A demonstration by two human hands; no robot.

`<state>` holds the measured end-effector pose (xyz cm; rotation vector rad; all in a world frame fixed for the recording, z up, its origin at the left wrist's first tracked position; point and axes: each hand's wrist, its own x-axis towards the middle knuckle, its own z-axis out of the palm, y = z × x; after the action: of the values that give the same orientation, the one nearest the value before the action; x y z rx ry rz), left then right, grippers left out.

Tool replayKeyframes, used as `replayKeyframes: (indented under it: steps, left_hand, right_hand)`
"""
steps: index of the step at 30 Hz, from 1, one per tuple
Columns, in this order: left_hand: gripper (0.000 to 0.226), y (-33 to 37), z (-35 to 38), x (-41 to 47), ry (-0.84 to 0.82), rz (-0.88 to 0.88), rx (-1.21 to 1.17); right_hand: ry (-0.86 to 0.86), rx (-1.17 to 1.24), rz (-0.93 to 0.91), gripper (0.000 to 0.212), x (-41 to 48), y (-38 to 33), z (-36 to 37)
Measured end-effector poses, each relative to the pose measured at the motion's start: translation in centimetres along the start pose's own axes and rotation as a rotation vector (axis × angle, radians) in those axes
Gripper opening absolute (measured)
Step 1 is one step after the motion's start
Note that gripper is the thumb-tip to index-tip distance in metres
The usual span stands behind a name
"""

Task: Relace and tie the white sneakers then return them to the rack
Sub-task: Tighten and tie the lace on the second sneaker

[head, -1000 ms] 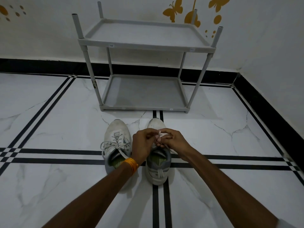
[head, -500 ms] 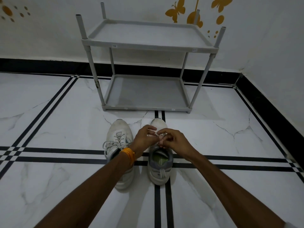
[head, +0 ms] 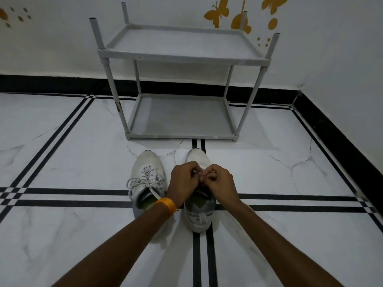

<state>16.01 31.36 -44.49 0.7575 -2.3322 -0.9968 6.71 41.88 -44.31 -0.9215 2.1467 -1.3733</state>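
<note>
Two white sneakers stand side by side on the floor, toes toward the rack. The left sneaker [head: 147, 179] has loose laces trailing over its side. Over the right sneaker [head: 199, 212] my left hand [head: 183, 183] and my right hand [head: 219, 182] meet, fingers pinched on its white lace [head: 202, 176]. Most of that shoe's lacing is hidden under my hands. The grey two-shelf rack [head: 182, 129] stands beyond the shoes against the wall, with both shelves bare.
The floor is white marble tile with black stripe lines [head: 72, 197]. A black skirting [head: 335, 129] runs along the back wall and the right wall, which meet in a corner at the upper right.
My hands have shifted slightly on the right sneaker's lace, fingers drawn closer together. The view has moved a little nearer. The sneakers and rack stay where they were.
</note>
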Motion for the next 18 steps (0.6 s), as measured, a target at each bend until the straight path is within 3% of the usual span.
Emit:
replayKeyframes:
  steps: [7,12,18]
  left_hand:
    - [0.019,-0.4,-2.0,0.5,-0.207,0.111,0.034]
    - [0.022,0.3,-2.2,1.0,-0.266,0.215,0.355]
    - [0.019,0.6,-1.7,0.9,-0.251,0.045,0.328]
  right_hand:
    - [-0.016,0.037,-0.027,0.009,-0.2,0.3,-0.2]
    - [0.096,-0.058,-0.091,0.006,-0.6,0.3,0.4]
    - [0.181,-0.117,-0.208,0.008,-1.3,0.4,1.0]
